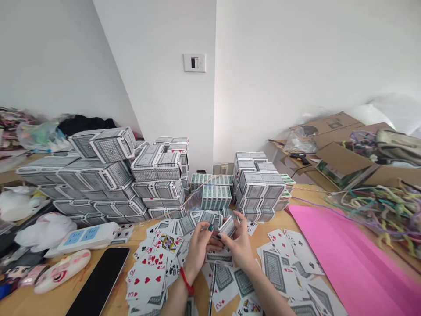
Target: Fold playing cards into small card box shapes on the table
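In the middle of the table, my left hand (200, 245) and my right hand (239, 242) come together over a folded playing card (227, 226) with a grey patterned back. The fingers of my right hand grip its sides. My left thumb and fingers pinch at its left edge; exactly how many cards they hold is hidden. Loose playing cards (148, 276) lie face up and face down to the left of and below my hands. Another spread of cards (272, 267) lies to the right. Just behind my hands are more face-down cards (187, 224).
Stacked blocks of folded cards (112, 175) rise at the left, with another stack (259, 180) behind on the right. Green-patterned card packs (215, 197) stand between. A phone (98, 281), power strip (85, 237), pink sheet (348, 254) and cardboard box (348, 162) flank the work area.
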The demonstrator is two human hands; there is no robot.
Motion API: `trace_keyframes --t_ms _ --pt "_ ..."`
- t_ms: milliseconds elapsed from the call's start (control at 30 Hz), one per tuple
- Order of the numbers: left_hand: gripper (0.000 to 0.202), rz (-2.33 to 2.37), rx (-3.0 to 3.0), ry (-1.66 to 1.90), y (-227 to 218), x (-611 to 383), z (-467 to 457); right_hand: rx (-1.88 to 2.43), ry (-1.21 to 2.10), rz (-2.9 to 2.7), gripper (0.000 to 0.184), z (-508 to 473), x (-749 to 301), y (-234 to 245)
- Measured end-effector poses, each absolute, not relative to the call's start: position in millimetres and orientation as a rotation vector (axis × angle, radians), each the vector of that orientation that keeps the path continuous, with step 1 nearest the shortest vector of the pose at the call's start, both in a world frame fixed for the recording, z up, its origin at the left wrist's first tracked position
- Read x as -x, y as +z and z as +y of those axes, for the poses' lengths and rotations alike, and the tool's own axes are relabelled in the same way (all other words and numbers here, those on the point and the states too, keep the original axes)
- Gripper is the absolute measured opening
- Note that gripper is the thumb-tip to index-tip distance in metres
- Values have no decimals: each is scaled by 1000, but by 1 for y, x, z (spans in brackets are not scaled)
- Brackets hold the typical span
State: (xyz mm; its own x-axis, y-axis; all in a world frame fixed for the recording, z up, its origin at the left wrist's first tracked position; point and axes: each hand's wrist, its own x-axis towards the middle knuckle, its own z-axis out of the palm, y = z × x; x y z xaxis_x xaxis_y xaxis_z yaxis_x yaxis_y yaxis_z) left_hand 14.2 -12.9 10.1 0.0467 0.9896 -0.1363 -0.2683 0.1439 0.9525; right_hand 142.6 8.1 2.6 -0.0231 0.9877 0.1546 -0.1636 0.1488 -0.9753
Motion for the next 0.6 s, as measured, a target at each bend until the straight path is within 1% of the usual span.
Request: trace_keyframes --t_ms 200,400,533,600 --pt "32 855 -729 1029 16 -5 -10 951 1202 -1266 74 4 -140 1" --pt "21 739 -775 940 21 2 -11 950 1159 -1364 75 6 -142 -4" --pt "26 769 -809 953 24 3 -11 949 1149 -1349 76 7 -141 -7" --pt "31 816 -822 978 24 3 -11 944 1175 -1295 75 8 -141 -9"
